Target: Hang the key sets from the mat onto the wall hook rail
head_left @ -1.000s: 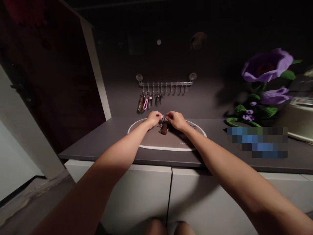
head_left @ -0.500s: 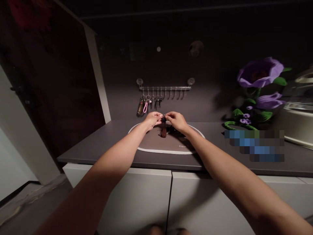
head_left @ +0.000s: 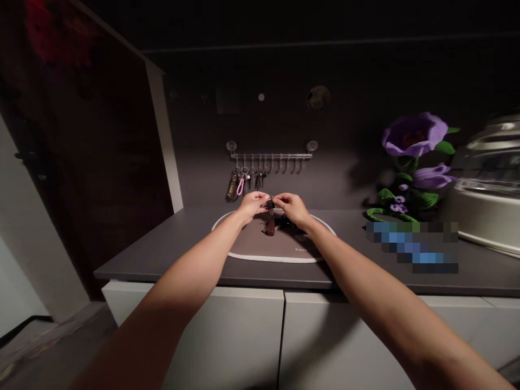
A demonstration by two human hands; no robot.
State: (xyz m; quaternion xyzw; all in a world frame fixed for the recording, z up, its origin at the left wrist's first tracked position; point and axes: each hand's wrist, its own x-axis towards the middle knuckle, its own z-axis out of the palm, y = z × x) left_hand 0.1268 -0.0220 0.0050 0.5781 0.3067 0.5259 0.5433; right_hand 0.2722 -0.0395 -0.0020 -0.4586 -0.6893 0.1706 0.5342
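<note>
My left hand and my right hand meet over the mat, each with fingers pinched on a small bunch of keys. A black piece shows between the fingertips, and a reddish-brown fob hangs below or lies just beneath it; which of the two I cannot tell. More dark items, too shadowed to name, lie on the brown mat by my right hand. On the wall behind, a clear hook rail carries several key sets on its left hooks, among them a pink loop and a brown tag.
Purple artificial flowers stand on the grey counter to the right, beside a large cream appliance with a clear upper part. A blurred-out blue patch lies before the flowers. White cabinet doors run below; a dark door is at left.
The camera view has tilted and shifted slightly, so the scene sits a little lower. Both hands stay pinched on the keys, with only slight finger movement.
</note>
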